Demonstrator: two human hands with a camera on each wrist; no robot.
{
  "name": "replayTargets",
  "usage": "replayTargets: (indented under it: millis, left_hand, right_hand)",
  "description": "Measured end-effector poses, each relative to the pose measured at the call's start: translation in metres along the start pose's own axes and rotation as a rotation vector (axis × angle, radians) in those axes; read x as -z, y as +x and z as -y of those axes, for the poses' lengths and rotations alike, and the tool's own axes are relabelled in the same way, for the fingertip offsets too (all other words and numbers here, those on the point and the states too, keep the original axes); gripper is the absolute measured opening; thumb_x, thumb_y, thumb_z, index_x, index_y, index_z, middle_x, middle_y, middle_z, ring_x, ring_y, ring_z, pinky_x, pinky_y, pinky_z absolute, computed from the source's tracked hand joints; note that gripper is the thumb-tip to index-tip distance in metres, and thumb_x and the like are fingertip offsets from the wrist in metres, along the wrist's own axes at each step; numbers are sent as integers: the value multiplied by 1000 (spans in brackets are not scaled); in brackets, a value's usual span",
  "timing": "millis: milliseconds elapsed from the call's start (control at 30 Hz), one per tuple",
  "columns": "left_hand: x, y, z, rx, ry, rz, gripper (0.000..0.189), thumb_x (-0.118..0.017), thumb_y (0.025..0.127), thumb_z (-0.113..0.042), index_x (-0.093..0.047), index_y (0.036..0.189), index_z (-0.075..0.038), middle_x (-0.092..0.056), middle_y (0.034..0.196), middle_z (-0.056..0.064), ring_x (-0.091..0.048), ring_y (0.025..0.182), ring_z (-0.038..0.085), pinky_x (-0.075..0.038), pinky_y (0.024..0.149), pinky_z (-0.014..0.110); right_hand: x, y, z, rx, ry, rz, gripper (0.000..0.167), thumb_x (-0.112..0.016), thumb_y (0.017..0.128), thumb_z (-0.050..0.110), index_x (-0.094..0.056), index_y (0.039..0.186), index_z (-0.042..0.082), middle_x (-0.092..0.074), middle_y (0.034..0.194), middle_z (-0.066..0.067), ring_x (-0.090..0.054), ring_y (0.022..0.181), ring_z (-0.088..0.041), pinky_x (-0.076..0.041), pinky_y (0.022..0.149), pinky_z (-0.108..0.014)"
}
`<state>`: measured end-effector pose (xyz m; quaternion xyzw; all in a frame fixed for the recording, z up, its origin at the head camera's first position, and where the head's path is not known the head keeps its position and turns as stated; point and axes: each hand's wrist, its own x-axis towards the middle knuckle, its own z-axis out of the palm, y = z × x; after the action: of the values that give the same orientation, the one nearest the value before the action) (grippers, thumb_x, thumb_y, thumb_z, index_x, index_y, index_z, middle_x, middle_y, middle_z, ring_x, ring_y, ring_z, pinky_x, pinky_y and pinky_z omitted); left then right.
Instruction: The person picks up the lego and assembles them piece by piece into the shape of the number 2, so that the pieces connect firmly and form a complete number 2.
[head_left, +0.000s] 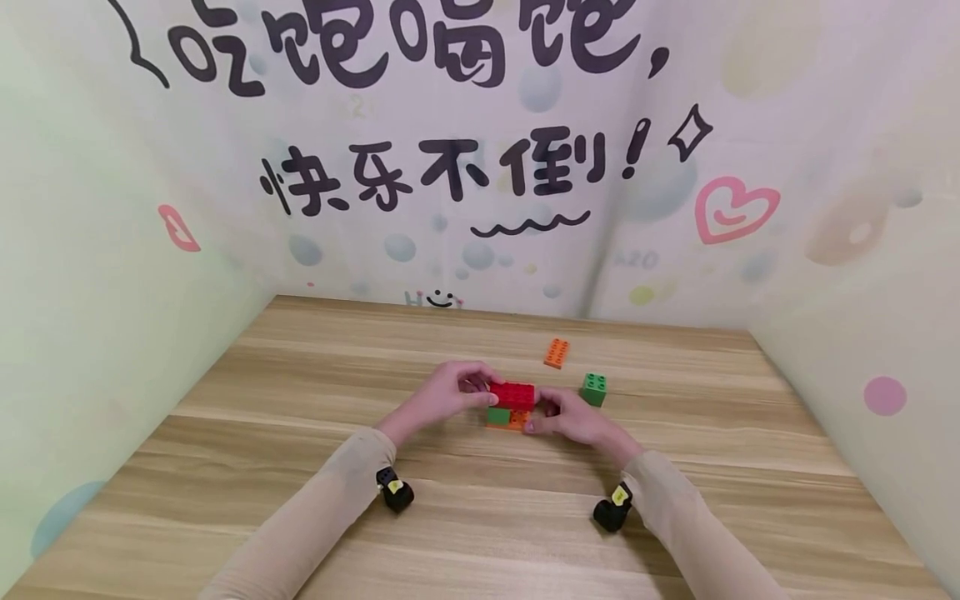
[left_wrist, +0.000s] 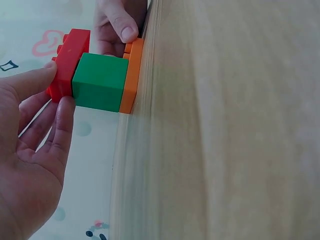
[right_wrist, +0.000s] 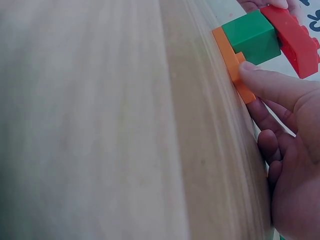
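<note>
My left hand (head_left: 453, 392) pinches one end of a long red toy brick (head_left: 513, 395) between thumb and fingers. That brick lies over a green block (left_wrist: 100, 82), and its far end overhangs the block. Beneath the green block is a flat orange studded plate (right_wrist: 229, 56), low on the tabletop, with some studs showing beside the block. At the plate's right end, my right hand (head_left: 576, 418) holds the orange plate with its thumb on the edge, the other fingers curled behind it.
A second green block (head_left: 594, 389) stands just behind and right of my right hand. Farther back lies another flat orange plate (head_left: 557, 353). The wooden table (head_left: 480, 533) meets a printed wall sheet (head_left: 480, 250) behind, with pale walls at both sides.
</note>
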<state>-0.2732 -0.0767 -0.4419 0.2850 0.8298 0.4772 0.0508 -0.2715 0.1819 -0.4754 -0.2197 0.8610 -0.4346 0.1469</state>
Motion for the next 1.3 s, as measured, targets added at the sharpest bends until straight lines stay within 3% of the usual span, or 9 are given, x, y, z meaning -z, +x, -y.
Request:
replayTargets:
  millis: [367,633,1033,1300]
  left_hand:
    - [-2,1,-2,7,13,-12,23,-76,86,-13,-71,109,-11,-71,98,6,-62,86,11,-54,78,22]
    - [-4,0,-3,-23,-24,-32,22,-75,87,-13,-71,107,-8,-71,96,10,-62,84,12,-54,74,23]
    - [-9,2,-2,48,-31,-69,17,-75,87,-16,-72,103,-11,-70,90,6,-60,79,10,-52,71,22]
    - [-10,2,-2,61,-47,-69,17,-75,87,-16,-72,104,-12,-70,92,6,-60,80,11,-53,71,23]
  right_hand:
    - [1,0,0,10,1,0,30,-76,86,24,-66,112,13,-50,83,-1,-45,79,-18,-35,66,-25]
    - [3,0,0,0,-3,0,30,-76,86,24,-65,113,14,-49,83,-1,-44,79,-19,-34,67,-25]
    - [1,0,-2,14,7,10,31,-75,87,24,-65,113,13,-48,83,-1,-43,79,-19,-33,66,-25]
    - [1,0,0,8,-3,6,31,-75,87,25,-65,114,14,-47,82,-2,-43,79,-19,-32,66,-25]
